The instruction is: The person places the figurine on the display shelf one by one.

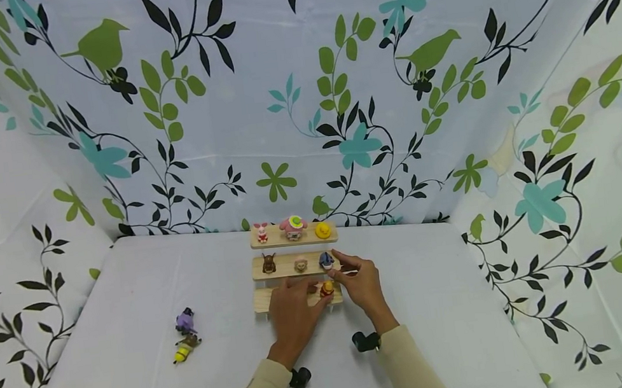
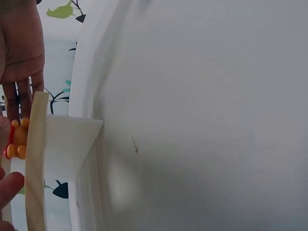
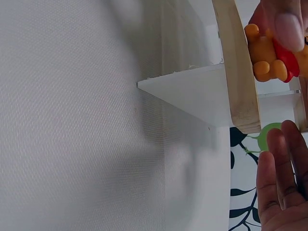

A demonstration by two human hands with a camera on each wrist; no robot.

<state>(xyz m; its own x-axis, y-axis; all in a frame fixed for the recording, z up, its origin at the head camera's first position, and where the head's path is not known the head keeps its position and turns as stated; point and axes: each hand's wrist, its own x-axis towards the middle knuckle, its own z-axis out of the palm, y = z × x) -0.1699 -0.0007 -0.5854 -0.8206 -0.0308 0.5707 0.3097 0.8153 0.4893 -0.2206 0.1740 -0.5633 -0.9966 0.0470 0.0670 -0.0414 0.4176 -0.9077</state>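
A yellow bear figurine in a red shirt (image 1: 327,289) stands near the right end of the lowest wooden shelf (image 1: 262,302). My left hand (image 1: 292,314) pinches it, the thumb in front. My right hand (image 1: 364,282) is at the right end of the shelves, its index finger and thumb beside a blue figurine (image 1: 326,261) on the middle shelf. Whether it touches that figurine is unclear. In the right wrist view the bear figurine (image 3: 263,55) is partly covered by a thumb, while the right hand's fingers (image 3: 276,168) extend fairly straight.
A brown figurine (image 1: 269,263) and a tan one (image 1: 300,263) share the middle shelf. On the top shelf are a piglet figurine (image 1: 260,233), a pink figurine (image 1: 293,228) and a yellow duck (image 1: 323,229). Purple (image 1: 185,321) and yellow-brown (image 1: 187,347) figurines lie on the white table (image 1: 135,367).
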